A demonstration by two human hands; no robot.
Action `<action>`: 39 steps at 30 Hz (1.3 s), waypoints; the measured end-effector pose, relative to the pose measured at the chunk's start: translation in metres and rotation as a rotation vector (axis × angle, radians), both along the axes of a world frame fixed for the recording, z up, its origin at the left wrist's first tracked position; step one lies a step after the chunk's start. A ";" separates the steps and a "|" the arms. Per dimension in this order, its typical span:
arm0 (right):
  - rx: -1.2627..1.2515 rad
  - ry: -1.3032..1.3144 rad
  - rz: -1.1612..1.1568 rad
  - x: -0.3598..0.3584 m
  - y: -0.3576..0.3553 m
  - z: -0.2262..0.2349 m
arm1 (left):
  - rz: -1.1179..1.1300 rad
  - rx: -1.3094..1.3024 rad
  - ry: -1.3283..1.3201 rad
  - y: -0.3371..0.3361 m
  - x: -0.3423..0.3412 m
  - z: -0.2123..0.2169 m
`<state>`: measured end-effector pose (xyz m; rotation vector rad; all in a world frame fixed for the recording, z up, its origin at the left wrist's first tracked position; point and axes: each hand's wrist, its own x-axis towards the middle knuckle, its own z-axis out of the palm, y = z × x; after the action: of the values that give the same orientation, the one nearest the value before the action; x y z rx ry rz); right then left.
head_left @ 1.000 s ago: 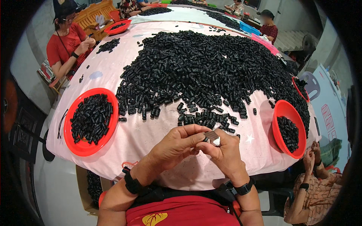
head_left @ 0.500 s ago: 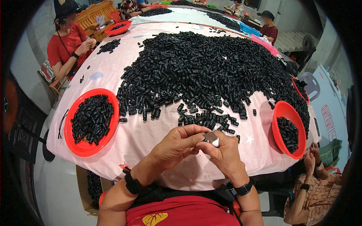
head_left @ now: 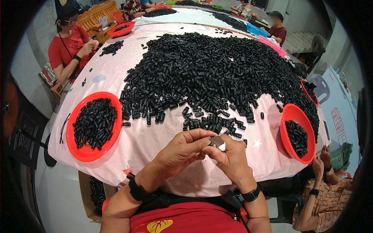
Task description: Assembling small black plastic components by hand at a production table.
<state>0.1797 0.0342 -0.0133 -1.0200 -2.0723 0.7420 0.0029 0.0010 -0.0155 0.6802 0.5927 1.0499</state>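
Note:
My left hand (head_left: 179, 152) and my right hand (head_left: 228, 157) meet above the near edge of the table, fingertips pinched together on a small grey metal piece (head_left: 218, 141). Both hands grip it; what lies under the fingers is hidden. Just beyond them lie scattered small black plastic parts (head_left: 211, 122), the edge of a very large heap (head_left: 210, 66) covering the middle of the table. A red bowl (head_left: 79, 151) with several black parts stands to my left. A second red bowl (head_left: 289, 116) with black parts stands to my right.
The table carries a pink cloth (head_left: 155, 143). A person in a red shirt (head_left: 68, 48) sits at the far left; another person's hands (head_left: 320, 165) are at the lower right. More red bowls (head_left: 120, 29) and a further table (head_left: 186, 11) are behind.

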 end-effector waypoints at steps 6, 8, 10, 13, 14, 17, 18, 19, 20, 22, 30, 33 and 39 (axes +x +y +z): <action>0.021 -0.027 -0.005 -0.001 0.000 0.001 | 0.010 -0.021 -0.001 0.000 0.000 -0.001; -0.006 0.010 0.011 -0.001 0.000 0.001 | 0.012 -0.019 -0.007 0.000 0.000 -0.001; -0.009 0.021 0.010 -0.002 -0.001 0.001 | 0.016 -0.020 -0.015 -0.001 0.000 -0.001; -0.019 0.023 0.008 -0.002 -0.001 0.002 | 0.004 0.010 -0.004 0.000 -0.001 0.001; -0.026 0.014 0.009 -0.002 -0.001 0.002 | 0.001 0.014 -0.003 0.000 -0.001 0.000; -0.030 0.013 0.018 0.000 -0.001 0.002 | 0.001 0.025 0.010 0.000 -0.001 0.000; -0.030 0.012 0.018 -0.001 -0.001 0.003 | 0.002 0.031 0.017 0.000 -0.001 0.000; -0.030 0.002 0.019 -0.001 -0.001 0.003 | 0.003 0.031 0.017 0.000 -0.002 0.000; -0.031 -0.008 0.019 -0.002 0.000 0.003 | 0.006 0.029 0.024 0.000 -0.002 -0.001; -0.035 -0.012 0.019 -0.001 0.000 0.003 | 0.008 0.027 0.033 0.000 -0.001 -0.001; 0.040 0.028 0.006 -0.001 -0.006 0.009 | -0.005 -0.040 -0.021 -0.001 0.000 0.003; -0.007 0.288 0.002 -0.003 -0.007 0.014 | -0.025 -0.016 -0.047 0.000 -0.003 0.000; -0.127 0.438 0.015 -0.002 -0.003 0.004 | -0.061 -0.070 -0.075 -0.001 0.000 0.004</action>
<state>0.1777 0.0314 -0.0095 -0.8204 -1.6728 1.0158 0.0032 0.0004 -0.0118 0.5923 0.5383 0.9891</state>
